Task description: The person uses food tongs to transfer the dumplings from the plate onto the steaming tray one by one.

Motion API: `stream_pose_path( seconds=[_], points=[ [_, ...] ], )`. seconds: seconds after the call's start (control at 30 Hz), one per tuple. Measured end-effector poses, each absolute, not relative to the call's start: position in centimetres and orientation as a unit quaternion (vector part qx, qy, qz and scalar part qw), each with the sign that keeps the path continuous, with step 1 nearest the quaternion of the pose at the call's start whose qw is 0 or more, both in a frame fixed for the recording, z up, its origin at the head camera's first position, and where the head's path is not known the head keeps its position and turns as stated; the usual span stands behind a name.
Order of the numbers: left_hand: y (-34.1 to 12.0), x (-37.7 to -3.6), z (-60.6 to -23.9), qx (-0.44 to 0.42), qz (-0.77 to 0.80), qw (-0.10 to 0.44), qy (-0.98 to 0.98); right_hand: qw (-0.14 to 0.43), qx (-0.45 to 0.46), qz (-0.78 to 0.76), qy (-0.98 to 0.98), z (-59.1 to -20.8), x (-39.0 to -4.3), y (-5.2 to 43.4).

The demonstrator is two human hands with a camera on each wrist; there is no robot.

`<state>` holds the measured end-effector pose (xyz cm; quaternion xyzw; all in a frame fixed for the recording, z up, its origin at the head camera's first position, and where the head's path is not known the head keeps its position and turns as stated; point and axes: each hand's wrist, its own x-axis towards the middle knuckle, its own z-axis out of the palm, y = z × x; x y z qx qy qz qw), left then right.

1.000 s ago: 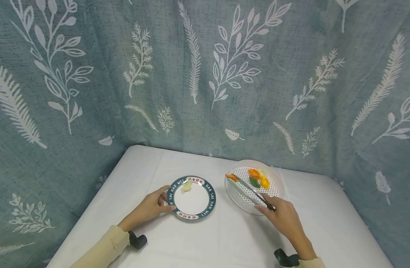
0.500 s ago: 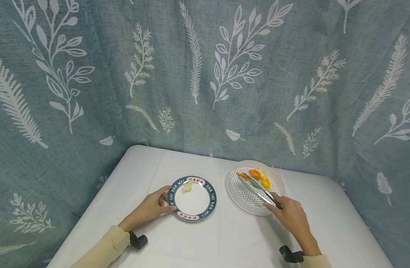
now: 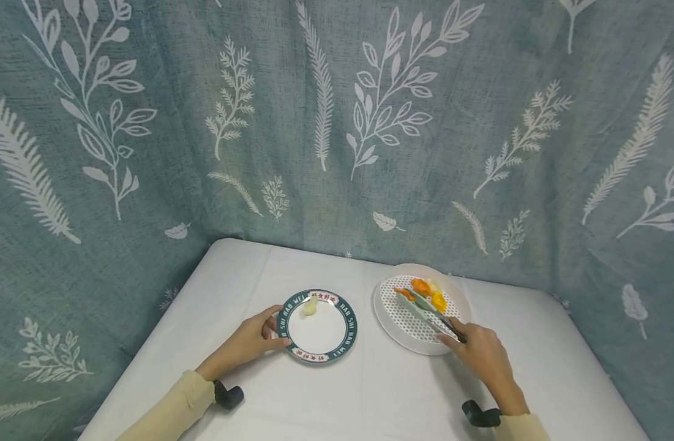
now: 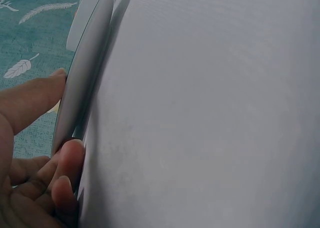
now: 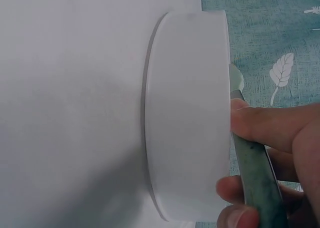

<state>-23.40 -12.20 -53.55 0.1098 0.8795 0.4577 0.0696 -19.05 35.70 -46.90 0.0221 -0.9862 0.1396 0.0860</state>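
Observation:
My left hand [image 3: 254, 337] pinches the left rim of a round plate [image 3: 348, 331] with a dark green lettered border. In the left wrist view the thumb lies on one side of the plate [image 4: 82, 83] and the fingers curl under it. A pale yellow piece [image 3: 310, 305] sits near its far edge. My right hand [image 3: 482, 352] grips metal tongs [image 3: 444, 320], whose tips are at an orange piece [image 3: 404, 293] over a round white perforated drainer [image 3: 389, 321]. In the right wrist view, thumb and fingers hold the tongs [image 5: 255, 173] beside the drainer's wall [image 5: 190, 113].
Several pieces lie at the drainer's far right: an orange piece [image 3: 420, 286], a yellow piece [image 3: 438, 301], a pale one and a green one partly behind the tongs. A white cloth [image 3: 364, 392] covers the table. A leaf-patterned curtain [image 3: 314, 122] stands behind.
My right hand and the tongs have moved right, with the orange piece going from the drainer's left rim to over its perforated base. The left hand and plate stay put.

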Motion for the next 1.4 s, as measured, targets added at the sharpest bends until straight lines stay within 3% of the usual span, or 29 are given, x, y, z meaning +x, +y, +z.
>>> stream_pose_path(
  seconds=[0.43,0.87,1.07,1.4],
  points=[
    [-12.2,-23.5,-53.8,0.114,0.456,0.067,0.880,0.034,0.005,0.124,-0.992,-46.6,-19.3,35.9],
    [-12.3,-23.5,-53.9,0.117,0.453,0.065,0.881,0.072,-0.001,0.126,-0.989,-46.8,-19.0,35.6],
    [-12.4,-23.5,-53.9,0.116,0.454,0.069,0.881,0.111,0.031,0.127,-0.985,-46.5,-18.9,34.9],
    [-12.3,-23.5,-53.8,0.112,0.449,0.066,0.884,0.131,0.065,0.139,-0.979,-46.2,-18.8,32.9]
  ],
)
